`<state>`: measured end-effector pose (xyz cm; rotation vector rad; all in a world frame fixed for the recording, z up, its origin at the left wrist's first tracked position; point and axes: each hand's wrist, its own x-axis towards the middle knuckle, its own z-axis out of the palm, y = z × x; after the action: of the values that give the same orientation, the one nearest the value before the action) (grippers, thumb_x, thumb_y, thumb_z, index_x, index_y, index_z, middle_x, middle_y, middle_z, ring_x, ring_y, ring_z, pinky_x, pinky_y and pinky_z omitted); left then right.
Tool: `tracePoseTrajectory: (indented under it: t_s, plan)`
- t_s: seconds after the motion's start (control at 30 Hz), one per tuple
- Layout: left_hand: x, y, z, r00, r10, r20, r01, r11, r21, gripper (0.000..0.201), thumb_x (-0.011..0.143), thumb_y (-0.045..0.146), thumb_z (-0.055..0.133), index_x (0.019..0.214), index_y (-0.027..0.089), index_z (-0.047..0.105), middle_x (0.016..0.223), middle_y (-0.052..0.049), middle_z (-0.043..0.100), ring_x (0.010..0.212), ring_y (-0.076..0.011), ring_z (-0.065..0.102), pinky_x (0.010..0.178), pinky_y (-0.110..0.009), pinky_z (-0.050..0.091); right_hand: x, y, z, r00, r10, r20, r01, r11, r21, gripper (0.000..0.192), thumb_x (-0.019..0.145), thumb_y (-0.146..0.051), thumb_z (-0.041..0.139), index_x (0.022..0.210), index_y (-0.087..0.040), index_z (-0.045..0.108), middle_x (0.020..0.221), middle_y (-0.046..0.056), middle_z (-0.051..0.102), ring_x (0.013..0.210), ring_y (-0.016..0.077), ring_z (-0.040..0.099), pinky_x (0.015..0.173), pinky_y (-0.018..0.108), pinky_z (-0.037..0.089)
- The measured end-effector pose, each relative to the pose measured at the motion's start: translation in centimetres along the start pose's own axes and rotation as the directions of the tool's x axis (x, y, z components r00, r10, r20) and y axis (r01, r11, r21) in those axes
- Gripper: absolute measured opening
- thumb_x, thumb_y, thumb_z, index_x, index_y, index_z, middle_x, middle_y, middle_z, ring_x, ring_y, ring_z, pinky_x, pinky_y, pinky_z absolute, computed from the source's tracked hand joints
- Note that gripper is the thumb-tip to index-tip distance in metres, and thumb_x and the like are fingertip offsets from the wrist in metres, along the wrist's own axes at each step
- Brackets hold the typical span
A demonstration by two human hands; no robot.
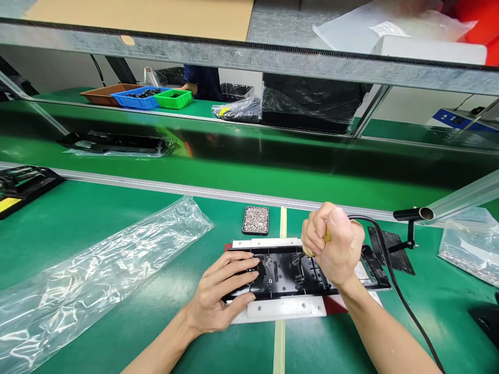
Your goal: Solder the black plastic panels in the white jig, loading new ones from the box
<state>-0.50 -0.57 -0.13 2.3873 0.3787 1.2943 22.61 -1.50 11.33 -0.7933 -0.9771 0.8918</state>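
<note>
A long black plastic housing [276, 278] lies in a white holding fixture [284, 307] on the green bench. My left hand [224, 288] lies over the housing's left end, fingers stretched out and pressing flat on it. My right hand [335, 246] is closed in a fist around a corded electric screwdriver [309, 251]. Most of its yellowish body is hidden by the fingers. Its dark tip points down and left to the middle of the housing. Behind the fixture sits a small black tray [255, 221] full of tiny metal screws.
A clear plastic bag [113, 270] spreads across the left. At right are a black cable [397, 283], a metal tube on a bracket [413, 214] and a bag of small parts [470, 244]. A metal shelf [218, 54] crosses above. Beyond the divider, a person's arm [202, 83] is near bins [138, 98].
</note>
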Motion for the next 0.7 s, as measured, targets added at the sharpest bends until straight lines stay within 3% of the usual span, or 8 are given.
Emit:
tracePoseTrajectory:
  t_s: [0.7]
  plan:
    - [-0.21, 0.37, -0.56, 1.0, 0.003, 0.008, -0.004, 0.995, 0.095, 0.03, 0.095, 0.016, 0.063, 0.124, 0.014, 0.071, 0.126, -0.017, 0.072, 0.125, -0.034, 0.065, 0.096, -0.051, 0.063, -0.12, 0.38, -0.26, 1.0, 0.021, 0.021, -0.022, 1.0, 0.014, 0.052, 0.099, -0.052, 0.057, 0.061, -0.021, 0.04, 0.049, -0.007, 0.032, 0.041, 0.0061, 0.028, 0.035, 0.019, 0.022]
